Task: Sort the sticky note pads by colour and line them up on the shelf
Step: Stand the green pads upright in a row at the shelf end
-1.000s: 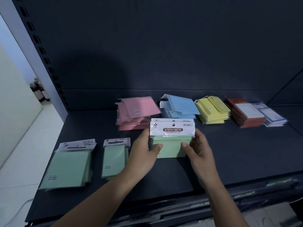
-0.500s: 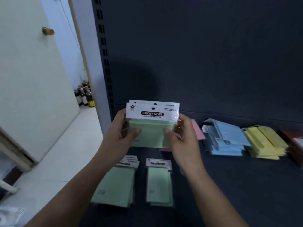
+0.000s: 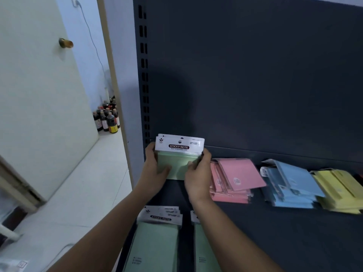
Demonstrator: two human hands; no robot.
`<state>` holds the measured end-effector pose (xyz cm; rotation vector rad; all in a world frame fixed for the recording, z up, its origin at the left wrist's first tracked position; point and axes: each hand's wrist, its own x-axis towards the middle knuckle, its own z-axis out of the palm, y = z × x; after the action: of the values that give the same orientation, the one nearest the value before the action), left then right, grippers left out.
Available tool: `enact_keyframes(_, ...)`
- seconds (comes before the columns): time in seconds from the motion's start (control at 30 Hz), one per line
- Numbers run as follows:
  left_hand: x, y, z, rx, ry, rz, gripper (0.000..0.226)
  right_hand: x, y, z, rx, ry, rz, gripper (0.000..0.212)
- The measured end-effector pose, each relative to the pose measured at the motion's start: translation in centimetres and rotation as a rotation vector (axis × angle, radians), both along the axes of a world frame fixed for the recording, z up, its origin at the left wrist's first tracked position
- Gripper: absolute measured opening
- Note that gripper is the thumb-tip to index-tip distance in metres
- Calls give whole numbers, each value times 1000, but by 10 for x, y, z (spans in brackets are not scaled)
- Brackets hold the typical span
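two hands, the left hand (image 3: 155, 171) and the right hand (image 3: 197, 177), pinch the green sticky note packs (image 3: 177, 163) upright by their sides, now carried from the middle of the shelf (image 3: 294, 242) to its far left corner, beside the pink pile (image 3: 239, 173), likely to start the green row.

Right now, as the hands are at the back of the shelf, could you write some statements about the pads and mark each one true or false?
1. The left hand and the right hand hold the green sticky note packs upright. True.
2. The pink pile lies left of the blue pile. True.
3. The yellow pile lies left of the pink pile. False: it lies right of the blue pile.
4. The header of the held packs reads MEMO PAD. False: it reads STICKY NOTE.
5. Two green piles lie flat at the front of the shelf. True.
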<state>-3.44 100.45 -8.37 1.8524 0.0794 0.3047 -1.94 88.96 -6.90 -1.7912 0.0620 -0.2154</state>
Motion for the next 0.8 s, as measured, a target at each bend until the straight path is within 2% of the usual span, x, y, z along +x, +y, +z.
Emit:
enact_keyframes(0.1,0,4,-6,45,38,0,76,-2,1,0,-7,29,-5,51)
enact_keyframes(0.33,-10,18,-16,139,114,79,63,-12,-10,8,-41,86,120,56)
enact_keyframes(0.4,-19,24,-16,185,124,139,57,-20,-16,12,-39,92,187,57)
enact_keyframes(0.47,-32,28,-16,250,139,203,42,-32,-22,13,-105,113,274,55)
enact_keyframes(0.6,-63,31,-11,339,223,250,5,-57,-36,13,-436,84,344,43)
enact_keyframes(0.67,-78,29,-9,409,297,237,19,-71,-42,14,-629,46,385,22)
enact_keyframes(0.7,-85,28,-7,451,340,231,27,-79,-43,14,-774,23,403,21)
enact_keyframes(0.8,-106,20,-2,586,456,236,42,-98,-47,12,-1171,-7,424,44)
